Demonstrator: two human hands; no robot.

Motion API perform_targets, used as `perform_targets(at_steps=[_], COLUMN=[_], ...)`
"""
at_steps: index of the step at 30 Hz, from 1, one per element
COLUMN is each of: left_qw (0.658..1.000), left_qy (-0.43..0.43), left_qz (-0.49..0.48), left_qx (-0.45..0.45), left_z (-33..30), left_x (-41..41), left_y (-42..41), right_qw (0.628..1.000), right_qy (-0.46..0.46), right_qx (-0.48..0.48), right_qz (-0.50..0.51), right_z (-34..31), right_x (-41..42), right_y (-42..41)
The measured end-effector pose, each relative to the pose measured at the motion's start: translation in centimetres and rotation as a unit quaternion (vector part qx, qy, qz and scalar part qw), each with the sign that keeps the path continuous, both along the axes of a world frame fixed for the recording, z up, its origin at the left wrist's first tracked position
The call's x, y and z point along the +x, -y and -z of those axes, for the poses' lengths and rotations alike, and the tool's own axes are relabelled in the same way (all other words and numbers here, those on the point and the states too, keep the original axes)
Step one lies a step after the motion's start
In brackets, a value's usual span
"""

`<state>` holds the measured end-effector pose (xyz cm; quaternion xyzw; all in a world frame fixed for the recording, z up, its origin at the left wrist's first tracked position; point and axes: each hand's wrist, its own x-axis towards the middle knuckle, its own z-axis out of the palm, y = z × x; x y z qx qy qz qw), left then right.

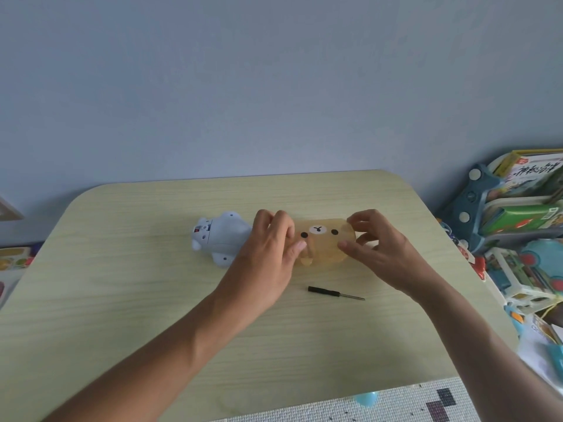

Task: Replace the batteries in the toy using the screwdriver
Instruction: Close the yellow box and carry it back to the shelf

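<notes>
Apparently opening the translucent brown bear-face pouch (324, 243) at centre frame: left hand (271, 248) pinching its left edge between thumb and curled fingers, right hand (374, 242) pinching the right edge the same way, probably pulling the two sides apart to reach whatever is inside, perhaps the fresh batteries, though contents too blurred to tell. Lying belly-up just left of the pouch, touching the left hand's knuckles in the picture: the pale blue bear toy (217, 237), turned over presumably to expose its battery hatch. Waiting below centre, near the right forearm and untouched: the small black-handled screwdriver (335, 293), tip pointing right. Resting all on the pale green wood-grain table (122, 300); stacked at the right edge of the frame, toy boxes (524, 208).
</notes>
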<state>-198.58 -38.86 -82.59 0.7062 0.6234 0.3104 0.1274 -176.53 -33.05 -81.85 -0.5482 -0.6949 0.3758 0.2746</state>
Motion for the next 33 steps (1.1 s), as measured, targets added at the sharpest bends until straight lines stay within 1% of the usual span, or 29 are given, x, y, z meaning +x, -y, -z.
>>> perform_targets(at_steps=[4,10,16,18,20,23,26,28,31,33], left_qw=[1.000,0.997,0.997,0.996,0.993,0.990,0.988,0.987,0.987,0.988], left_qy=[0.017,0.072,0.060,0.072,0.091,0.108,0.112,0.112,0.118,0.115], left_qz=[-0.003,-0.011,-0.013,-0.013,-0.014,-0.019,-0.027,-0.025,-0.022,-0.023], left_qx=[0.017,-0.019,-0.043,-0.055,-0.073,-0.094,-0.106,-0.112,-0.106,-0.102], left_z=[0.8,1.0,0.7,0.8,1.0,1.4,1.5,1.5,1.7,1.8], left_x=[0.5,0.6,1.0,1.0,1.0,1.1,1.5,1.8,2.2,2.2], left_y=[0.1,-0.1,-0.1,-0.1,-0.1,-0.5,-0.7,-0.7,-0.7,-0.8], right_qw=[1.000,1.000,1.000,1.000,1.000,0.996,0.984,0.975,0.974,0.977], right_qy=[0.004,-0.012,-0.010,-0.010,-0.001,0.022,0.081,0.110,0.117,0.115], right_qx=[0.005,-0.001,0.002,0.005,0.023,0.088,0.157,0.177,0.158,0.138], right_qz=[-0.009,-0.008,-0.008,-0.009,-0.004,0.014,-0.031,-0.075,-0.113,-0.115], right_z=[0.0,0.1,0.4,0.4,0.5,0.6,0.4,0.5,1.2,1.6], right_x=[0.0,0.0,0.1,0.1,0.3,0.5,0.4,0.1,-0.3,-0.4], right_y=[-0.1,-0.2,-0.4,-0.3,0.1,1.0,2.3,3.3,4.4,4.6])
